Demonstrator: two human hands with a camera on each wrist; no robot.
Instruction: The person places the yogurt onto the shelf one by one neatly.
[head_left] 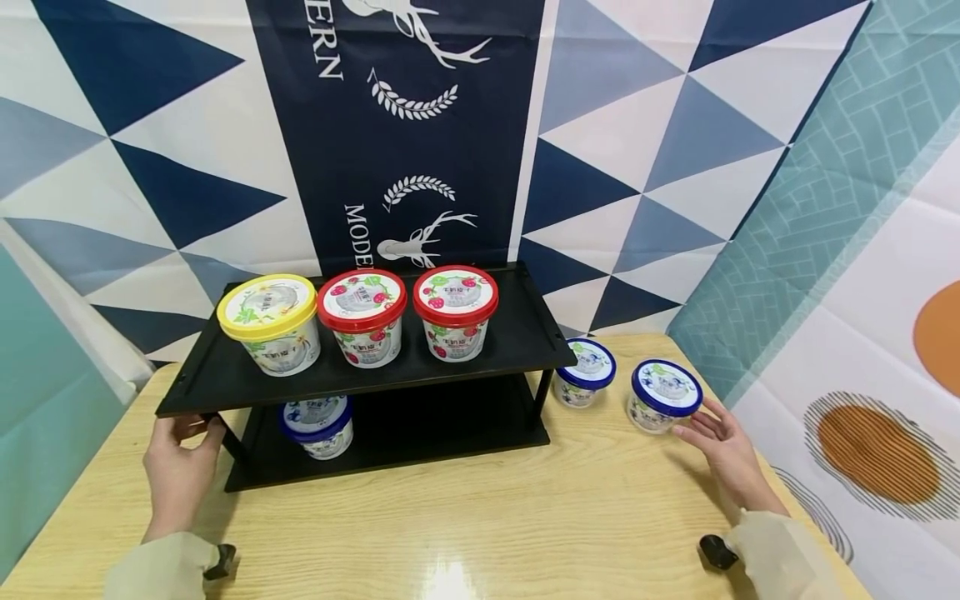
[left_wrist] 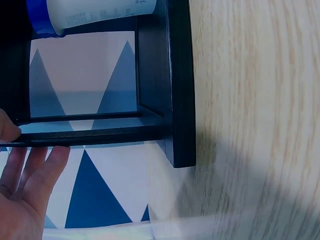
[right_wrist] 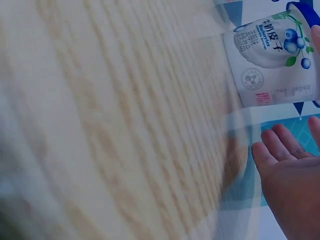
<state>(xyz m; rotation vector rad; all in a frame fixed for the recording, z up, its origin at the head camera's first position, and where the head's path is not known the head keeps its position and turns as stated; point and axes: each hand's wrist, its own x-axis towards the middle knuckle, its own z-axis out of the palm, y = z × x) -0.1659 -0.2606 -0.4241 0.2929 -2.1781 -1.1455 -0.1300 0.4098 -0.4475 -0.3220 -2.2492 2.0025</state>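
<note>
Tub (head_left: 663,397) — blue-lidded — stands just left of the right hand (head_left: 726,454)

Black shelf (head_left: 415,360) and blue-lidded tub (head_left: 666,387)
The shelf stands upright on the counter (head_left: 480,517), two flat tiers joined by posts at the ends. The tub, white with blueberries, green leaves and dark lettering printed on its side, sits lid on, to the shelf's right, apart from it.

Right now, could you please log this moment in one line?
Left hand: holds black rack | Right hand: beside rightmost blue-lidded tub | Rack top: three tubs
</note>
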